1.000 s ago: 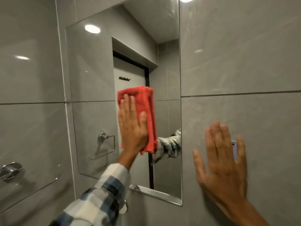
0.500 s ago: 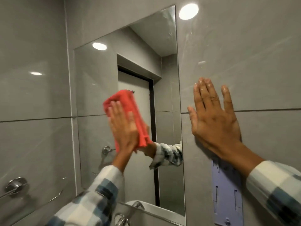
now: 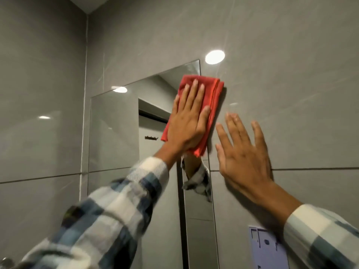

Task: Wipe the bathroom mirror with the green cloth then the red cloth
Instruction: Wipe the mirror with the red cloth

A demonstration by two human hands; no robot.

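Observation:
A frameless bathroom mirror [image 3: 116,129] is fixed to the grey tiled wall. My left hand [image 3: 188,121] presses a folded red cloth [image 3: 211,98] flat against the mirror's upper right corner; the cloth overlaps the mirror's right edge onto the tile. My right hand [image 3: 242,152] lies flat on the wall tile just right of the mirror, fingers spread, holding nothing. The green cloth is not in view. The mirror reflects my left sleeve, a door and a ceiling light.
A pale blue plastic plate [image 3: 266,249] is mounted on the wall at the lower right, below my right wrist. A chrome fitting [image 3: 4,262] shows at the bottom left corner. The side wall meets the mirror wall at the left.
My left hand has slid the red cloth up and to the right, from the mirror's middle to its top right corner. My right hand stays flat on the tile. The view has tilted upward.

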